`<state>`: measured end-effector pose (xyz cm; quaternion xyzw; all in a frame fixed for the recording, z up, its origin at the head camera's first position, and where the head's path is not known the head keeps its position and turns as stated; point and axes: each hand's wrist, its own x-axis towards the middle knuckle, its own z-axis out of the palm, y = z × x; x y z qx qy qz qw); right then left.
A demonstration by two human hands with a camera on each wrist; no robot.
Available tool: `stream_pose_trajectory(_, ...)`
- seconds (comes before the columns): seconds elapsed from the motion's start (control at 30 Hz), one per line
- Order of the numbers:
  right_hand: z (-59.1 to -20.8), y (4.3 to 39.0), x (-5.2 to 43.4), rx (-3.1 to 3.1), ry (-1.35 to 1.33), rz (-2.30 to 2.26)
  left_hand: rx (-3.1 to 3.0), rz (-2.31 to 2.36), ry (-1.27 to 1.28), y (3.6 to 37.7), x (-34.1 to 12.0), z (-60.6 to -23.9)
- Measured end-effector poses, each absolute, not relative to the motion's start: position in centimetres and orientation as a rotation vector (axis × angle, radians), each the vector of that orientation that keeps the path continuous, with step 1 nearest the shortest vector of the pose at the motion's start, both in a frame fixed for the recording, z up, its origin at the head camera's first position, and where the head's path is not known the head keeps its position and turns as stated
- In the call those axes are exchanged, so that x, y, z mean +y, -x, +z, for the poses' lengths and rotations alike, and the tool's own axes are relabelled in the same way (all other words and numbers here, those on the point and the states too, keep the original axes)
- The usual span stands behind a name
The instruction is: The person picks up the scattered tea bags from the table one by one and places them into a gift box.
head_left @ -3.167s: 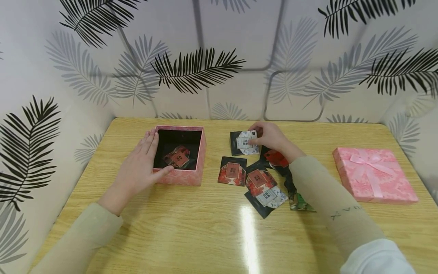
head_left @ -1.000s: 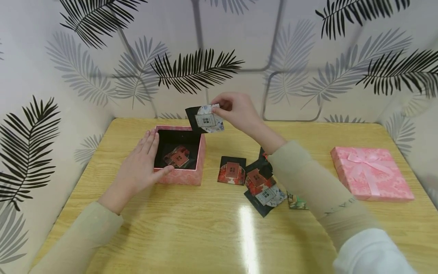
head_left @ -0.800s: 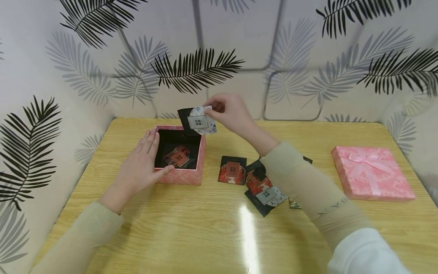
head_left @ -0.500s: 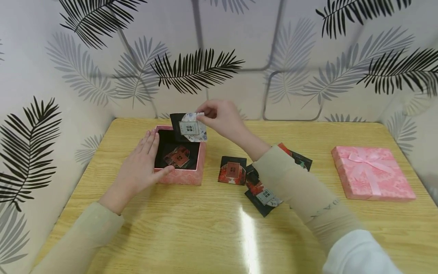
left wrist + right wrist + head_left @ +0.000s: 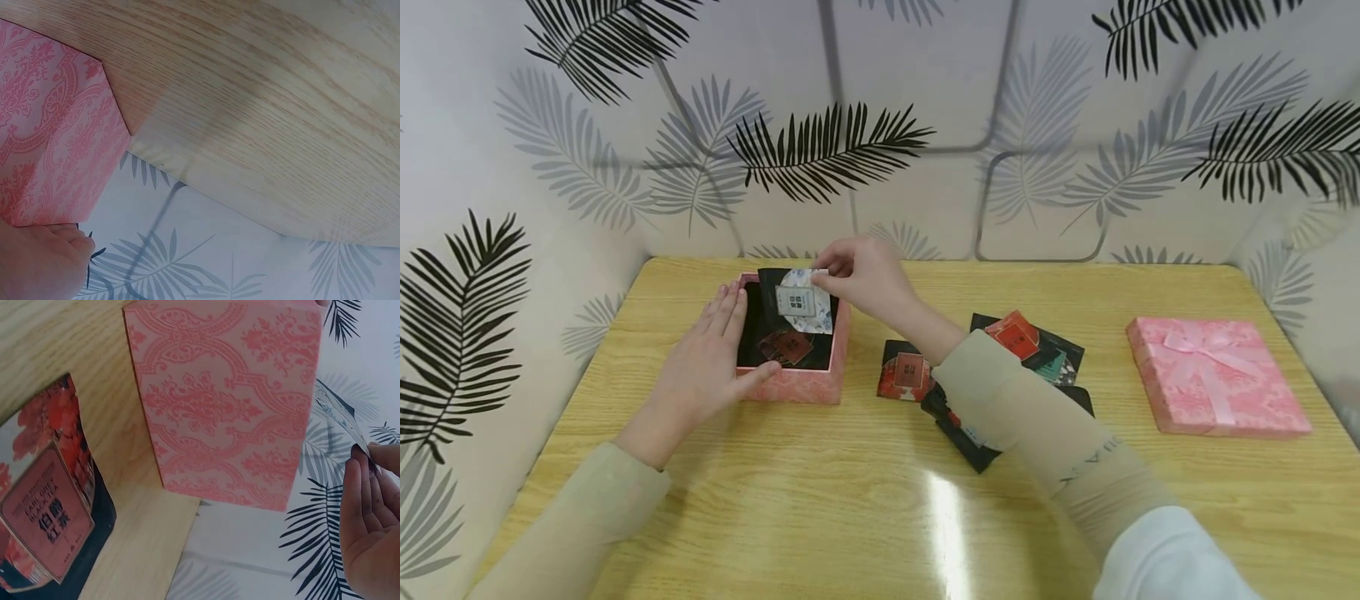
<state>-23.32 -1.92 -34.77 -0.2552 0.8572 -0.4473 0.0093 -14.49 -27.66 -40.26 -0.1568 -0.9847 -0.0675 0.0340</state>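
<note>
A: Head view first. What are my hands doing?

B: My left hand (image 5: 700, 375) lies flat, fingers straight, pressed against the 9 o'clock wall of the open pink box (image 5: 805, 385). My right hand (image 5: 865, 275) pinches a white-and-blue tea sachet (image 5: 801, 302) by its top edge, right over the box opening.

A: Inside the box?

B: One red sachet (image 5: 786, 346) on the black lining. At 3 o'clock of the box a loose pile of sachets (image 5: 1022, 346) lies on the wooden table (image 5: 850, 517), partly under my right sleeve (image 5: 1037, 425). Further toward 3 o'clock, the pink lid (image 5: 1217, 379) with a bow, well apart.

A: Left wrist view?

B: Only a bit of my left hand (image 5: 37, 262) at 7 o'clock, touching the pink box (image 5: 50, 137) wall. Table edge and leaf wallpaper (image 5: 206, 262) beyond.

A: Right wrist?

B: Fingers (image 5: 369, 519) at 4 o'clock nip the thin edge of the sachet (image 5: 340, 419), seen side-on. Box wall (image 5: 231, 400) at 12 o'clock, a red black-tea sachet (image 5: 50, 506) flat on the table at 8 o'clock.
</note>
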Motion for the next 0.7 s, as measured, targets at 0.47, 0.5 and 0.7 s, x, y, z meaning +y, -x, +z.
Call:
stream_pose_trajectory(0.47,-35.7,22.7,-2.8,2.68,0.898,-1.202,-3.025,-0.21,0.475,14.6,-27.7,-40.3)
stream_pose_trajectory(0.5,-35.8,22.7,-2.8,2.68,0.909,-1.186,-3.025,-0.209,0.474,14.6,-27.7,-40.3)
stream_pose_trajectory(0.7,-36.4,22.9,-3.3,2.673,0.969,-1.111,-3.032,-0.213,0.473,14.5,-27.8,-40.3)
